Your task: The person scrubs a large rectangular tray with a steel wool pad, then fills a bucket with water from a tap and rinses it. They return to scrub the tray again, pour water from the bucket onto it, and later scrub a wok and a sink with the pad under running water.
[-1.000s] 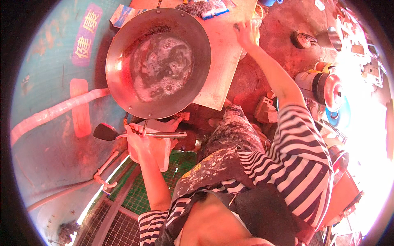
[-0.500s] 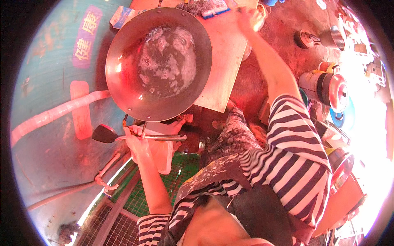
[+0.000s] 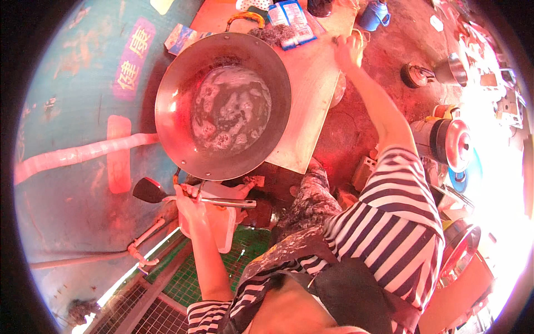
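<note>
A spatula (image 3: 233, 203) is gripped by the left hand (image 3: 192, 209), fingers curled, beside a wok (image 3: 176, 114); for the right hand (image 3: 349, 54), near the surface (image 3: 303, 106), opening and hold cannot be told.

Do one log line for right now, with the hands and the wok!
wok: foamy liquid inside | left hand: holding spatula | right hand: at right edge of table, grip unclear

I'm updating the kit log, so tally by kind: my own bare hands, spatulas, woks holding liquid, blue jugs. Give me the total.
Left hand and right hand, both bare: 2
Spatula: 1
Wok with foamy liquid: 1
Blue jug: 1
Total: 5
</note>
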`<state>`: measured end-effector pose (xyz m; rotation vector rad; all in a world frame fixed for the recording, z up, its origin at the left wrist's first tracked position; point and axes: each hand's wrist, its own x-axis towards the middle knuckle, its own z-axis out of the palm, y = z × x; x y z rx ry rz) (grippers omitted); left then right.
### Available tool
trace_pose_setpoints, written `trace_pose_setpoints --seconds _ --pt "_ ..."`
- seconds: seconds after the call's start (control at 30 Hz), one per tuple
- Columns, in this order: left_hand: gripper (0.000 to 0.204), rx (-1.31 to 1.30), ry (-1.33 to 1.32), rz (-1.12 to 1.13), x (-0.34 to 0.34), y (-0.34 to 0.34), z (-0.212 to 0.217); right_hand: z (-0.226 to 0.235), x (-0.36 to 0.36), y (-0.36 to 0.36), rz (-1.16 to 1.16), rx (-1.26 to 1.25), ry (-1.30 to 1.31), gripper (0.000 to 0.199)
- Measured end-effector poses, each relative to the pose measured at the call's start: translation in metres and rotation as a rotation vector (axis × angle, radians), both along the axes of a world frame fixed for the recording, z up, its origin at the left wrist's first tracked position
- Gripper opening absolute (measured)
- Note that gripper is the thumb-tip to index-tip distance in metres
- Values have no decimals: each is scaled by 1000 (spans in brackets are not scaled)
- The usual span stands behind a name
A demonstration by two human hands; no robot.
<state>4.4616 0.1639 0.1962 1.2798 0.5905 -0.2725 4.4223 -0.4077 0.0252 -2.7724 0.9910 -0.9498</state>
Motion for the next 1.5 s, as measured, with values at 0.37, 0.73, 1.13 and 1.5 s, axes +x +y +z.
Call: trace_pose_setpoints --seconds 0.37,0.73,1.13,1.5 --pt "31 12 -17 51 -6 -12 7 12 25 7 66 215 -110 24" --pt "19 -56 -43 -18 6 17 -3 26 -69 342 885 421 662 35" --pt "36 364 -101 265 -181 119 -51 48 -100 491 1258 650 320 29" --pt "36 263 313 740 -356 158 -130 -94 10 665 1699 38 673 36"
